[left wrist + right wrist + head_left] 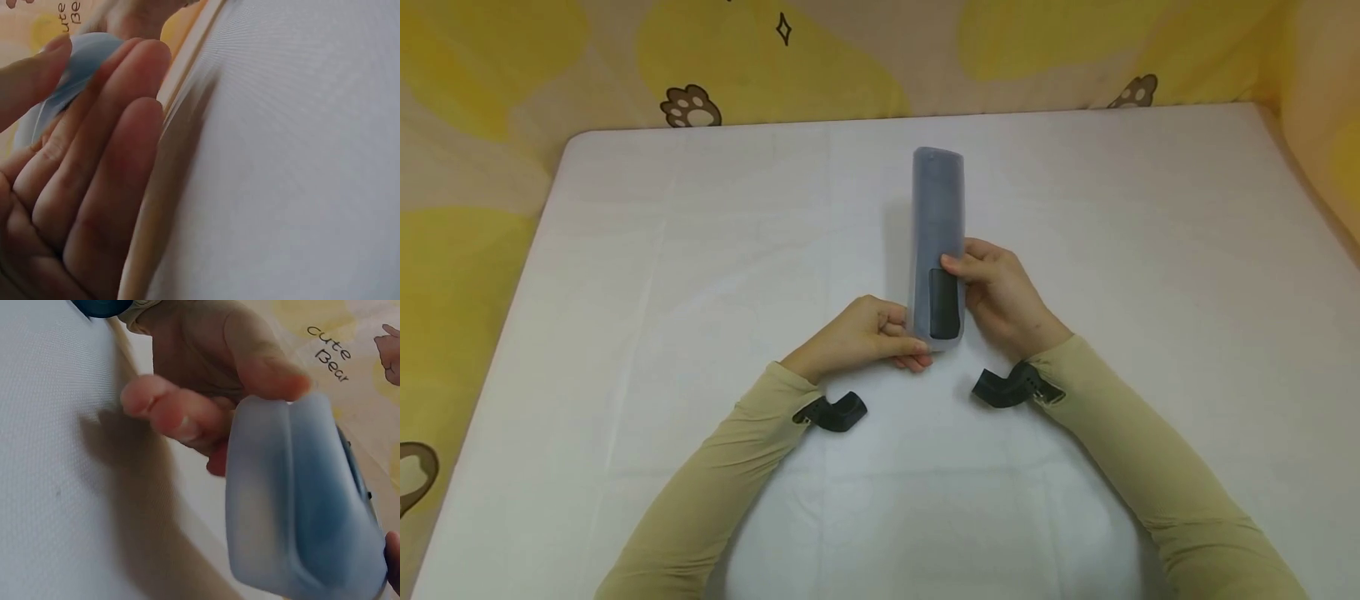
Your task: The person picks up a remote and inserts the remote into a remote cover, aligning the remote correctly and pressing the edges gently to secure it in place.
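A long blue-grey translucent plastic case (938,208) is held lengthwise over the middle of the table, a black rectangular panel (944,304) near its lower end. My right hand (1003,292) grips its right side, thumb on the top face by the panel and the other fingers behind. At the lower left corner, my left hand (872,333) pinches the case between thumb and fingers. The left wrist view has the left fingers (109,169) beneath the case (94,53). In the right wrist view, a lengthwise seam runs along the frosted end of the case (269,500).
A white cloth-covered table (737,217) lies under both hands. Yellow and beige patterned fabric (850,67) rises behind the far edge and along the sides. Black curved wrist mounts (835,412) stick out from both beige sleeves (715,483).
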Action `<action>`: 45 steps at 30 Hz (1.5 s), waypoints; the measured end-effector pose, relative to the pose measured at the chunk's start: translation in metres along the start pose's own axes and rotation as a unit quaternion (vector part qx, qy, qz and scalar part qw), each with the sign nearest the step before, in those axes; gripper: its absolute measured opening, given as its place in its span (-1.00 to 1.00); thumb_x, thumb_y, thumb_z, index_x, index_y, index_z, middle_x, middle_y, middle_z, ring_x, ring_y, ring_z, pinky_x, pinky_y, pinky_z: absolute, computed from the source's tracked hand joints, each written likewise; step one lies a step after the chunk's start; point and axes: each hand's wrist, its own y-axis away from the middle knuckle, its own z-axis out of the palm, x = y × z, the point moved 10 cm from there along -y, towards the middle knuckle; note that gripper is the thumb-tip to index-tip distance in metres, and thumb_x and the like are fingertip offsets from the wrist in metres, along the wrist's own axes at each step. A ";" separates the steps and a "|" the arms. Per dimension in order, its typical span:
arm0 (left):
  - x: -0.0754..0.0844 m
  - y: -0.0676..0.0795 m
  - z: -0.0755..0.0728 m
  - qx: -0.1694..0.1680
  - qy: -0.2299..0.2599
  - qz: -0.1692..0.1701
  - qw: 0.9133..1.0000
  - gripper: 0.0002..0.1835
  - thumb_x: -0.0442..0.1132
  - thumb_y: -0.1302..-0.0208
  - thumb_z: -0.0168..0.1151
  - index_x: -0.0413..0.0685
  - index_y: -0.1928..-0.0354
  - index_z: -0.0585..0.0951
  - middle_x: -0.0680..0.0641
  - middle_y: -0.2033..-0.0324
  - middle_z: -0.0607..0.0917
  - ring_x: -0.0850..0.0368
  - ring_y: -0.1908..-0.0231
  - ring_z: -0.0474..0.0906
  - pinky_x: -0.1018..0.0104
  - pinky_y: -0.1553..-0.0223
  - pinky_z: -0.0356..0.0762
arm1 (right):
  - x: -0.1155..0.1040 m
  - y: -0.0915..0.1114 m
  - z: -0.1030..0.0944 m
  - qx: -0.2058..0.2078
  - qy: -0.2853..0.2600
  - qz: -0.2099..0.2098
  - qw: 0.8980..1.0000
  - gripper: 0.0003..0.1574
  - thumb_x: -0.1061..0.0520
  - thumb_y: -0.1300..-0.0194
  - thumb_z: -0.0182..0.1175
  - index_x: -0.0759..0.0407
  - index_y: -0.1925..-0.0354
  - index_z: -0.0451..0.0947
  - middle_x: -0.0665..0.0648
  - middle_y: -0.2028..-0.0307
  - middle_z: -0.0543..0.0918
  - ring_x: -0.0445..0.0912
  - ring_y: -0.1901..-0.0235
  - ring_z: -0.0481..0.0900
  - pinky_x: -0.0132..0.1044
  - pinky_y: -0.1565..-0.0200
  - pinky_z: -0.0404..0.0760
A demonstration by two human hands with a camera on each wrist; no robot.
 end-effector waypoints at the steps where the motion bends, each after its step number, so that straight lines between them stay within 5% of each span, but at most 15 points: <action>1: -0.001 0.000 0.000 0.002 0.000 -0.004 1.000 -0.83 -0.46 -0.22 0.22 -0.48 0.20 0.55 -0.26 0.40 0.72 -0.02 0.36 0.70 0.15 0.22 0.65 | -0.001 0.000 0.001 0.001 0.005 -0.003 1.000 -0.80 0.43 -0.27 0.09 0.32 0.14 0.53 0.09 0.27 0.65 -0.12 0.15 0.54 -0.35 -0.01 0.46; 11: -0.003 -0.001 -0.003 0.016 0.010 -0.014 1.000 -0.79 -0.46 -0.19 0.26 -0.47 0.16 0.55 -0.27 0.36 0.72 -0.02 0.32 0.70 0.17 0.18 0.64 | -0.010 0.004 0.005 0.001 0.069 -0.035 0.997 -0.70 0.44 -0.25 0.09 0.34 0.02 0.41 0.05 0.30 0.71 -0.17 0.22 0.62 -0.34 0.07 0.52; 19: -0.003 -0.002 -0.007 0.030 -0.010 -0.008 0.999 -0.69 -0.37 -0.21 0.27 -0.40 0.04 0.53 -0.23 0.26 0.72 0.04 0.23 0.69 0.21 0.15 0.63 | -0.018 0.004 0.006 -0.002 0.079 -0.064 0.995 -0.77 0.47 -0.24 0.07 0.33 0.12 0.44 0.06 0.35 0.71 -0.18 0.29 0.63 -0.38 0.16 0.56; 30: -0.002 -0.002 -0.020 0.114 -0.045 -0.017 0.992 -0.60 -0.25 -0.21 0.29 -0.29 -0.05 0.49 -0.19 0.19 0.71 0.10 0.25 0.67 0.30 0.22 0.61 | -0.016 0.005 0.008 -0.006 0.111 -0.057 0.992 -0.88 0.35 -0.31 0.07 0.21 0.19 0.47 0.01 0.39 0.69 -0.17 0.34 0.61 -0.35 0.21 0.56; 45: 0.004 -0.003 -0.016 0.094 -0.051 0.005 0.994 -0.51 -0.39 -0.15 0.32 -0.42 -0.11 0.44 -0.29 0.17 0.68 0.04 0.17 0.66 0.29 0.23 0.64 | -0.015 0.005 0.006 -0.011 0.076 -0.049 0.996 -0.87 0.32 -0.34 0.07 0.19 0.27 0.55 0.04 0.44 0.69 -0.15 0.43 0.63 -0.35 0.28 0.56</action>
